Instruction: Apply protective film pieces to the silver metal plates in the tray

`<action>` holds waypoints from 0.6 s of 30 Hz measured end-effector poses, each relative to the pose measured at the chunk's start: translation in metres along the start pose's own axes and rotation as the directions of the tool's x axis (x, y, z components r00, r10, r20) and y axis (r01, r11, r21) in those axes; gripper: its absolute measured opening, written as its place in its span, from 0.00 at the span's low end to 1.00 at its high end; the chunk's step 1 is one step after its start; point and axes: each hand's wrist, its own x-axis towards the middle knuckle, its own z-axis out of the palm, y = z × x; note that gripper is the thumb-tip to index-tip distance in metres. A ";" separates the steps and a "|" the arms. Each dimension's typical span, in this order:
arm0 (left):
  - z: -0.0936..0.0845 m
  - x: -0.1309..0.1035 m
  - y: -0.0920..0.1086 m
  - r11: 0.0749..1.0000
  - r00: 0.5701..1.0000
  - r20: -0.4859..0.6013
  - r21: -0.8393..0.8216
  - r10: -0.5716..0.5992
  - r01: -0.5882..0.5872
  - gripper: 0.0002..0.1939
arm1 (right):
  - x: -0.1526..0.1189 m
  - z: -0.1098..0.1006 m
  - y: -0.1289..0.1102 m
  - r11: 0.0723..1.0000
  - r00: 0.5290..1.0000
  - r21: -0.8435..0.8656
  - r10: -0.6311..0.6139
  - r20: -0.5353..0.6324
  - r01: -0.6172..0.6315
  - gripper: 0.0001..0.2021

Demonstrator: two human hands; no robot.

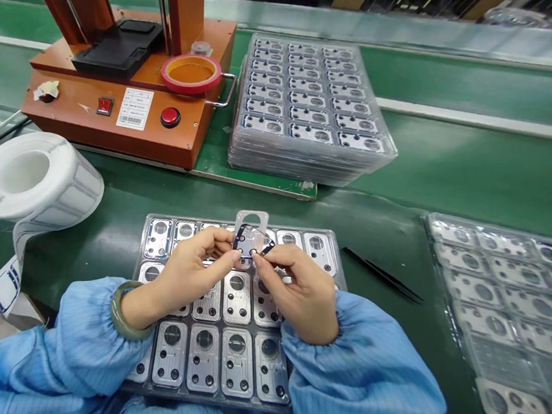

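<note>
Above a plastic tray [225, 397] of silver metal plates, my left hand [192, 269] and my right hand [299, 285] meet around a small clear film [252, 240] with dark blue edges. My left thumb and fingers pinch its left side. The right thumb and forefinger pinch its lower right side. A translucent frame-shaped piece with a round opening stands up behind the film; whether it is joined to the film I cannot tell. The plates in the tray, such as the one at the front [237, 363], have round dark openings.
Black tweezers [383, 275] lie right of the tray. A label roll [37, 183] is at left, an orange machine [118, 118] with a red tape ring [191, 74] behind. Stacked trays [310, 155] stand at back centre, and another tray [511, 302] of plates is at right.
</note>
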 end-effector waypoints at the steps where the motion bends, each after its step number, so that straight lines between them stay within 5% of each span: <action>1: 0.000 0.000 0.000 1.000 1.000 -0.010 0.011 0.004 -0.004 0.09 | 0.000 0.000 0.000 1.000 1.000 -0.002 0.000 0.007 0.000 0.06; 8: 0.000 0.001 -0.002 1.000 1.000 0.020 -0.020 -0.017 0.017 0.07 | 0.000 -0.001 -0.003 0.998 0.997 -0.023 -0.052 0.051 0.053 0.06; 13: 0.000 -0.001 -0.001 0.998 0.998 0.015 0.014 0.064 -0.065 0.11 | -0.001 -0.002 -0.002 0.999 0.997 -0.011 -0.045 0.063 0.046 0.06; 18: -0.002 -0.001 -0.002 0.989 0.990 -0.045 0.070 0.135 -0.132 0.05 | -0.001 -0.002 -0.002 0.998 0.995 0.023 -0.062 0.077 0.060 0.07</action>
